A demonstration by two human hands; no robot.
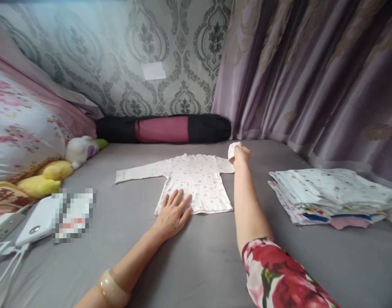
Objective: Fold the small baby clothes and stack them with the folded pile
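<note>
A small white long-sleeved shirt [196, 182] with a tiny print lies spread on the grey bed sheet, collar toward the wall. Its left sleeve stretches out flat to the side. My left hand [175, 214] rests flat on the lower left hem, fingers spread. The end of the other sleeve is lifted off the sheet, gripped by my right hand [241, 156]; the fingers are closed round the cuff and partly hidden behind the hand.
A stack of folded clothes [333, 194] sits at the right. On the left are a power bank [38, 220] with cables, a power strip [5, 226], plush toys [80, 150] and a floral pillow [22, 124]. A black and maroon roll [163, 129] lies along the wall.
</note>
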